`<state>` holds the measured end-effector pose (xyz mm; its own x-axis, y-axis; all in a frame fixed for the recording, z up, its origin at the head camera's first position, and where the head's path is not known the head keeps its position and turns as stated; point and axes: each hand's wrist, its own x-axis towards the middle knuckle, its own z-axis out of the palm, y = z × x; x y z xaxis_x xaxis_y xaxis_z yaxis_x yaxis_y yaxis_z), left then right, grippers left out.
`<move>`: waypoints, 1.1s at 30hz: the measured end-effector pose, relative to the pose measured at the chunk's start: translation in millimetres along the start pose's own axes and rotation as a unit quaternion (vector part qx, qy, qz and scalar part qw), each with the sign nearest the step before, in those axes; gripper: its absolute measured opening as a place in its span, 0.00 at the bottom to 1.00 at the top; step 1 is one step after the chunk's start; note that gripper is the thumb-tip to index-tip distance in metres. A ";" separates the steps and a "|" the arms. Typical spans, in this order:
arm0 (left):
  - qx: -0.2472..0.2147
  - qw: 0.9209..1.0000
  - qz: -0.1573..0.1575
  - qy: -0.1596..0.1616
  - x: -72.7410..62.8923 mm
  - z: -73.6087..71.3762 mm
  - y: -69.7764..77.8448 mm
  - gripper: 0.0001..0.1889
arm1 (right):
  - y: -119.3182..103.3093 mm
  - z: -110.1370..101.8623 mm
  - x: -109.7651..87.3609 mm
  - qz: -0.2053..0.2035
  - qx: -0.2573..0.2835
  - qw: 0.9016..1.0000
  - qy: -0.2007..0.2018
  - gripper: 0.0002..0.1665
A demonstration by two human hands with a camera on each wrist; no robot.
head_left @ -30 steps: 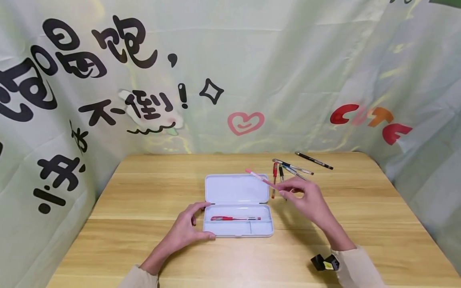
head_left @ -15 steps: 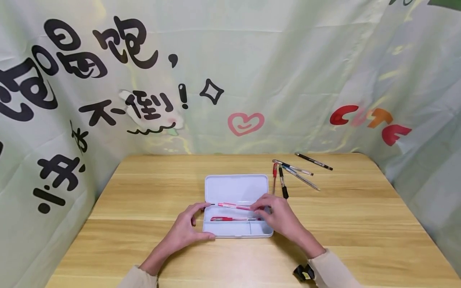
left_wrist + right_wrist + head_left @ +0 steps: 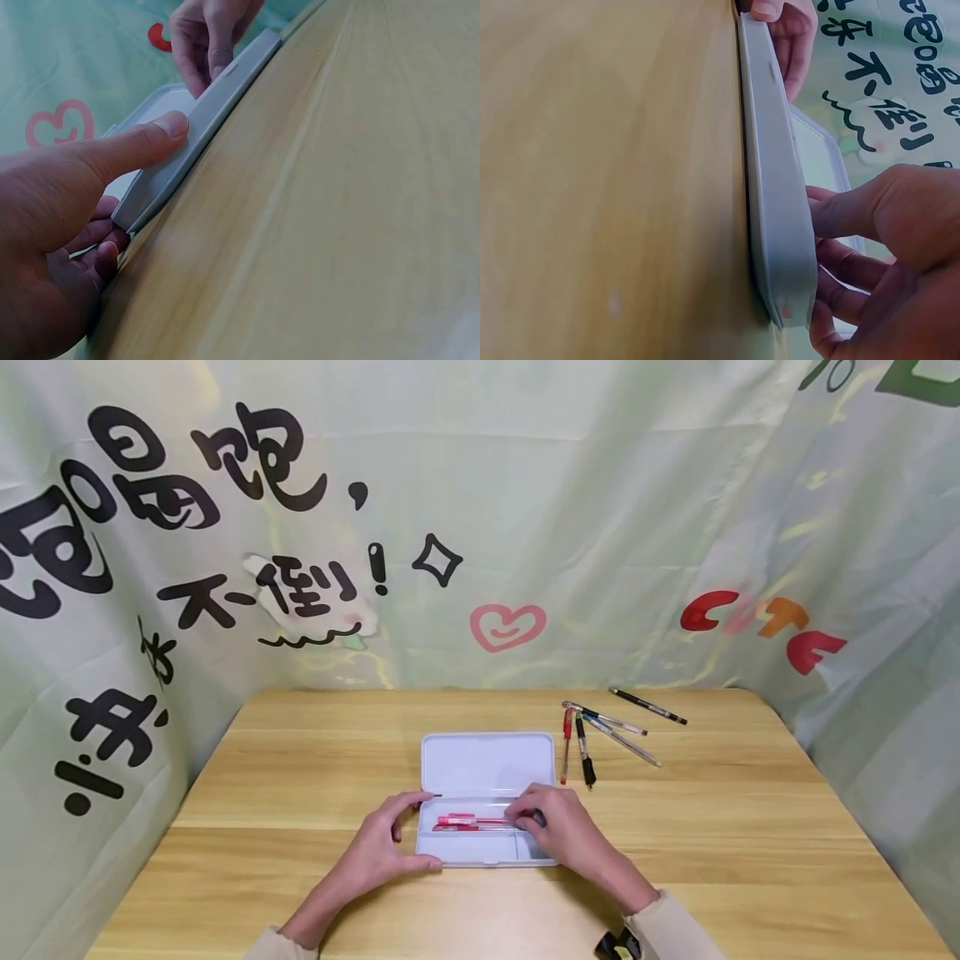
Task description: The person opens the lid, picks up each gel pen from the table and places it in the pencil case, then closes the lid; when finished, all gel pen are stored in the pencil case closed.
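A pale pencil case (image 3: pixel 487 852) lies on the table with its lid (image 3: pixel 487 762) folded back. My left hand (image 3: pixel 378 842) grips its left end, thumb on the front edge and fingers towards the hinge side. Inside the long rear compartment my right hand (image 3: pixel 566 827) pinches the right end of a pink pen (image 3: pixel 453 820). Just in front of it in that compartment lies a red pen (image 3: pixel 457 828). In the right wrist view, the case's side wall (image 3: pixel 780 180) hides the fingertips of my right hand (image 3: pixel 900 255) and the pens.
Right of the lid lie a red-capped pen (image 3: pixel 566 747), a black pen (image 3: pixel 584 752) and several clear-barrelled pens (image 3: pixel 622 740), partly overlapping. Another black pen (image 3: pixel 648 706) lies farther back. A printed curtain (image 3: pixel 600 527) hangs behind the wooden table (image 3: pixel 300 760).
My right hand has carried the pink pen left and down from above the lid into the rear compartment, beside the red pen. My left hand has stayed on the case.
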<state>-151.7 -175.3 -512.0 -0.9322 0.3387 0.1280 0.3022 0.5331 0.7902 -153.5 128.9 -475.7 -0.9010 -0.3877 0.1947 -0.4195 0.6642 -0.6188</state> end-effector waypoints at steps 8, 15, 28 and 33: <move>0.003 1.000 0.003 0.000 -1.8 1.8 -0.8 0.47 | 8.1 -14.6 -4.8 0.018 0.055 0.998 0.022 0.13; 0.003 1.000 0.008 0.003 -1.4 1.3 0.1 0.47 | 35.6 -50.9 -4.1 0.040 0.048 0.992 0.106 0.13; 0.004 1.000 0.028 0.004 -1.3 1.6 -3.8 0.47 | 125.6 -129.0 7.8 0.141 0.001 0.964 0.223 0.18; 0.005 1.000 0.023 0.004 -0.1 1.6 -2.3 0.47 | 160.1 -146.5 16.1 0.171 0.008 0.960 0.220 0.20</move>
<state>-151.9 -175.3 -514.8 -0.9185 0.3576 0.1690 0.3474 0.5249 0.7771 -251.3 322.6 -460.1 -0.9466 0.1613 0.2793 -0.0925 0.6939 -0.7141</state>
